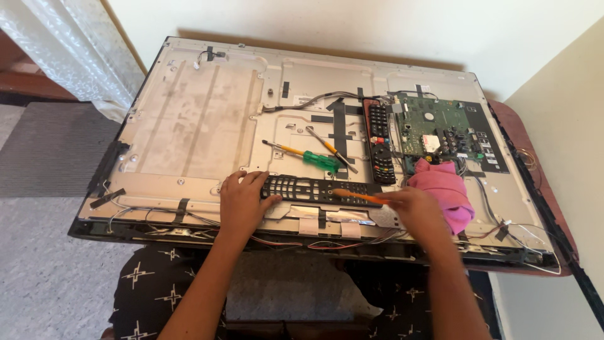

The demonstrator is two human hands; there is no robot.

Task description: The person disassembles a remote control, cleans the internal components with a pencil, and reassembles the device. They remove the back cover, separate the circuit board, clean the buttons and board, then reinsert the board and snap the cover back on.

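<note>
I steady the black remote front cover (314, 189) under my flat, empty left hand (242, 204); my right hand (418, 211) grips an orange tool (358, 196), working its button holes; next comes steady pressure, I judge.

I see a green circuit board (440, 129) mounted at the right of the opened television back panel (201, 119), with a pink cloth (448, 192) lying just below it. A complete black remote control (380, 141) lies left of the board. Near it, two screwdrivers rest on the metal: a green-handled one (314, 157) and a yellow-handled one (333, 150). A grey mat (44, 148) covers the floor at left.
</note>
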